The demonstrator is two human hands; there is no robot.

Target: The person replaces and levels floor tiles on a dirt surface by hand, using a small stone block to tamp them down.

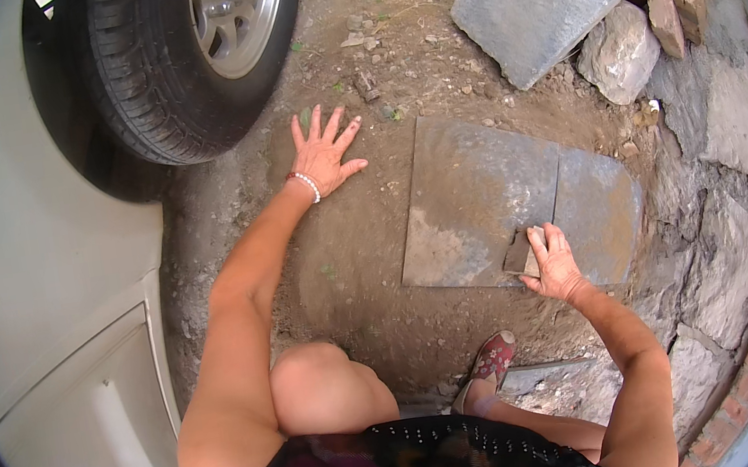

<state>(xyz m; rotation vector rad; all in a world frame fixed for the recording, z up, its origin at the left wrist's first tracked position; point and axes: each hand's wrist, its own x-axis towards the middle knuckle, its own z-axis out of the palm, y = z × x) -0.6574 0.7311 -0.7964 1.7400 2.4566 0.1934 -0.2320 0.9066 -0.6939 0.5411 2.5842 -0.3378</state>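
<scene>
One small, grey-brown stone fragment (519,254) sits over the lower part of the slate slabs, close to the seam between the wider left slab (474,195) and the narrower right slab (599,211). The right hand (553,268) pinches it at its right end, thumb near, fingers beyond; the left hand (321,157) is spread palm-down over the bare soil (352,246), holding nothing.

The fragment looks light enough for one hand, rigid and dry, so the grip is unlikely to slip, though a thin corner could chip. Its side edges offer the best hold, with fingertips clear of the underside. It is blocky, with a dark, flat face and a paler edge toward the fingers. The slabs look heavy, stiff and brittle, blue-grey with rusty and sandy staining.
</scene>
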